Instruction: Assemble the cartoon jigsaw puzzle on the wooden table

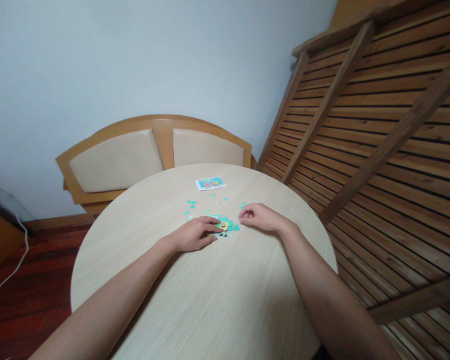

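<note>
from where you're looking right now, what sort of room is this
Probably a room in a home, perhaps a bedroom: what looks like a padded headboard stands by the pale wall, a slatted wooden frame stands upright at the right, and a partly assembled jigsaw puzzle lies on the round table.

Left arm (131,285): bare, slanting inward over the left part of the tabletop (217,300)
Left wrist (167,245): nearly straight, low over the tabletop
Left hand (193,234): palm down near the tabletop's middle, fingers extended, slightly spread
Right arm (318,270): bare, reaching over the tabletop's right part
Right wrist (289,230): angled inward
Right hand (262,217): just right of the tabletop's middle, fingers curled towards the thumb
</note>
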Demonstrator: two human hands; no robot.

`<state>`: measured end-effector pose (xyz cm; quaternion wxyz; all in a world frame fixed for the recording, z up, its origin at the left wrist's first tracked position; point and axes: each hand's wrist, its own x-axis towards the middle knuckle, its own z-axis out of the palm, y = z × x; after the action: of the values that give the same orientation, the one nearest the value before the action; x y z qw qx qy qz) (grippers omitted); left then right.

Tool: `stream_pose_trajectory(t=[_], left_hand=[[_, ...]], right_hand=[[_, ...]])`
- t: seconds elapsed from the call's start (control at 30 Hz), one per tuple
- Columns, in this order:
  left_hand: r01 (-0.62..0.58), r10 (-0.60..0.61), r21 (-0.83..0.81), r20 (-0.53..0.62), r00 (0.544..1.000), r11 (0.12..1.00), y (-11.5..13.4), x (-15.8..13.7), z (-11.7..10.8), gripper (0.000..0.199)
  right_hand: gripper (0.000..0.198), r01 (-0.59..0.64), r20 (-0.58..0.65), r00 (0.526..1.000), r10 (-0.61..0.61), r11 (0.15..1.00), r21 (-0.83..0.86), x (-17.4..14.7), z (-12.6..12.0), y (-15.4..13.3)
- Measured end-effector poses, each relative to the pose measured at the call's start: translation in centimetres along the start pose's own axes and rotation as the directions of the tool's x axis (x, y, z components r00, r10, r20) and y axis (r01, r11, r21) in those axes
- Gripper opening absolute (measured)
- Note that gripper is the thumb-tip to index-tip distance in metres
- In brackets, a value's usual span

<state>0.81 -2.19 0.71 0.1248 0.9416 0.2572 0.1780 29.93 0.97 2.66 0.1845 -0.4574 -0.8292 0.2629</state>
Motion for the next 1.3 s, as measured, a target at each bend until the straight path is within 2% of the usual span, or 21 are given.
stream_pose_trajectory(t=[0.1,0.17,0.23,0.33,0.53,0.8,0.93,1.03,1.17,1.3], left_hand=[[-0.017,0.017,-0.008,-0.002,1.000,1.000,0.1,0.0,-0.1,0.033],[-0.023,0.023,-0.011,0.000,1.000,1.000,0.1,0.0,-0.1,0.033],[-0.022,0.022,-0.005,0.007,1.000,1.000,0.1,-0.1,0.0,0.033],[-0.020,0.020,0.007,0.017,1.000,1.000,0.0,-0.1,0.0,0.034],[-0.013,0.013,0.013,0.022,1.000,1.000,0.3,0.0,-0.1,0.034],[0.007,-0.007,0.018,0.022,1.000,1.000,0.6,0.2,-0.1,0.037],[0.003,-0.003,0.017,0.021,1.000,1.000,0.6,0.2,-0.1,0.037],[0.007,-0.008,0.018,0.016,1.000,1.000,0.6,0.2,-0.1,0.037],[0.012,-0.012,0.018,0.013,1.000,1.000,0.9,0.4,-0.1,0.037],[0.006,-0.007,0.019,0.021,1.000,1.000,1.0,0.5,-0.2,0.038]], right_hand=[[0.023,-0.126,-0.238,0.966,0.097,0.986,-0.111,0.0,-0.9,1.5],[0.022,-0.230,-0.344,0.924,0.169,0.963,-0.144,0.1,-1.2,2.7],[0.021,-0.309,-0.397,0.890,0.226,0.937,-0.161,0.2,-1.2,3.8],[0.020,-0.341,-0.401,0.880,0.253,0.925,-0.165,0.4,-0.9,4.7],[0.020,-0.321,-0.333,0.904,0.268,0.940,-0.116,0.4,-0.5,4.5],[0.019,-0.215,-0.267,0.947,0.181,0.971,-0.105,0.9,0.1,5.2],[0.019,-0.247,-0.294,0.936,0.192,0.955,-0.164,1.1,0.3,4.9],[0.026,-0.272,-0.347,0.921,0.178,0.931,-0.245,1.3,0.8,4.3],[0.035,-0.239,-0.351,0.930,0.113,0.909,-0.340,1.5,1.4,3.6],[0.032,-0.232,-0.335,0.936,0.104,0.901,-0.367,1.5,1.8,3.2]])
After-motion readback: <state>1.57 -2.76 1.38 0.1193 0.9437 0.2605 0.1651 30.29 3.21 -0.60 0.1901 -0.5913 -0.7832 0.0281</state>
